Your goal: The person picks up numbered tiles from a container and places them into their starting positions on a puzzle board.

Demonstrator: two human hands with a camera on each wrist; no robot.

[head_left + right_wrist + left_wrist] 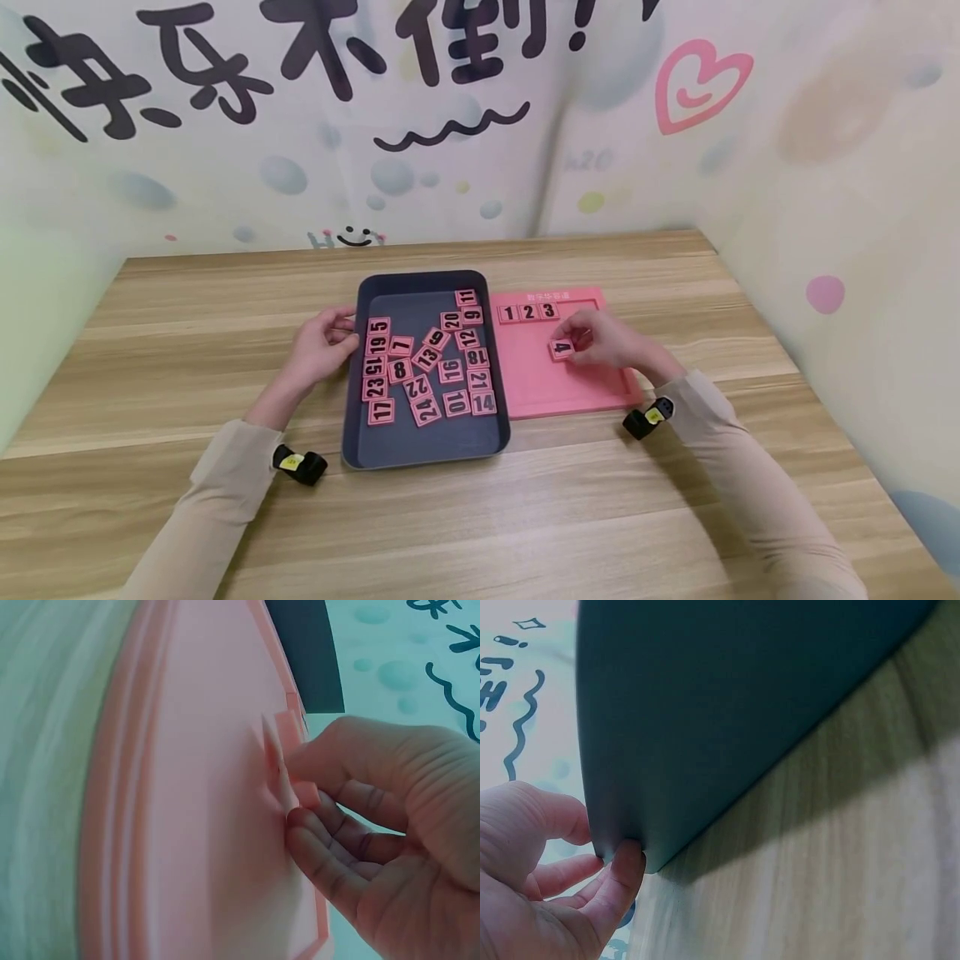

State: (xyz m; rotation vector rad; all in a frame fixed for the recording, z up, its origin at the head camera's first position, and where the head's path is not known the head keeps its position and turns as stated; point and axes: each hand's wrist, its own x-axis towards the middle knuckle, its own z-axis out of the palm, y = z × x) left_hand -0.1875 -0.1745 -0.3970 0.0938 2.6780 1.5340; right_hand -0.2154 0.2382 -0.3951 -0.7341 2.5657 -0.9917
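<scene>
My right hand pinches a pink number tile marked 4, held tilted over the pink board. In the right wrist view the tile's thin edge shows between thumb and fingertips, close over the board's surface. Tiles 1, 2 and 3 sit in a row along the board's top left. At the left side of the dark tray, my left hand holds the rim with thumb and fingers; the left wrist view has its fingertips on the tray's far edge.
Many loose number tiles lie in the tray at various angles, some in a column along its left wall. Tray and board stand side by side on the wooden table. A printed wall rises behind the table, another at the right.
</scene>
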